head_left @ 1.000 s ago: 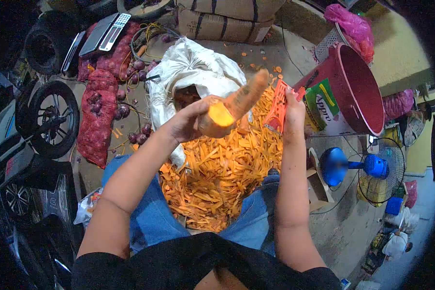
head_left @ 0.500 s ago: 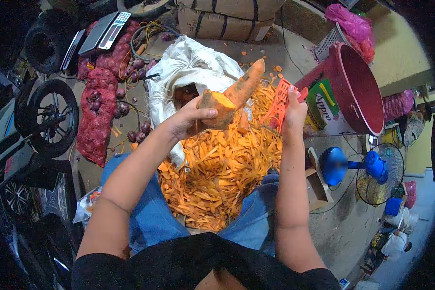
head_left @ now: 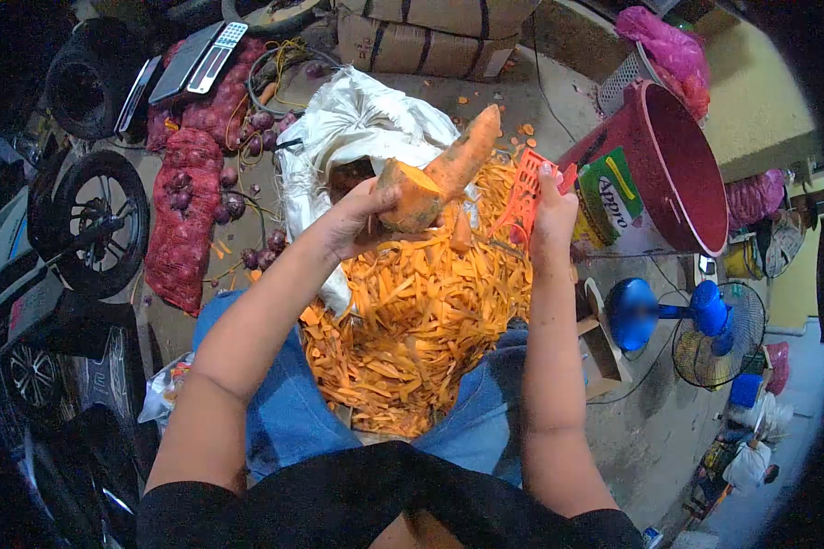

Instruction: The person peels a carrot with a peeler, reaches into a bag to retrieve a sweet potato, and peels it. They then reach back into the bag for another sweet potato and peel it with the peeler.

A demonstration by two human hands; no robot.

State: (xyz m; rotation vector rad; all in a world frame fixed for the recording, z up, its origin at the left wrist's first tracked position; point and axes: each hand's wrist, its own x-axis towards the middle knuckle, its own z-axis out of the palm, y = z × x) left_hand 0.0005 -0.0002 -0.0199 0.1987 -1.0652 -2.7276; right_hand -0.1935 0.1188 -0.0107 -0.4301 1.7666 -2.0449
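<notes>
My left hand [head_left: 362, 220] is closed around a thick forked carrot [head_left: 467, 154], partly peeled, with a cut yellow-orange face toward me. Its long prong points up and to the right. To the right, my right hand [head_left: 556, 215] grips a red plastic peeler with a slotted body [head_left: 522, 197], held apart from the carrot. A dark strip of peel seems to hang near the peeler's lower edge. Beneath both hands spreads a heap of orange carrot peelings [head_left: 403, 320], between my knees. Behind my left hand lies an open white woven sack [head_left: 366, 114], its inside dark.
A maroon bucket [head_left: 682, 174] lies tilted at the right. Red net bags of onions [head_left: 188, 247] and a digital scale [head_left: 197, 64] are on the left. Cardboard boxes [head_left: 430, 46] stand at the back. A blue fan [head_left: 710, 316] and a motorcycle wheel [head_left: 96, 224] flank me.
The carrot has turned slightly in my left hand, and its tip is a little higher. My right hand and the peeler have shifted slightly left, with the peeler's angle changed.
</notes>
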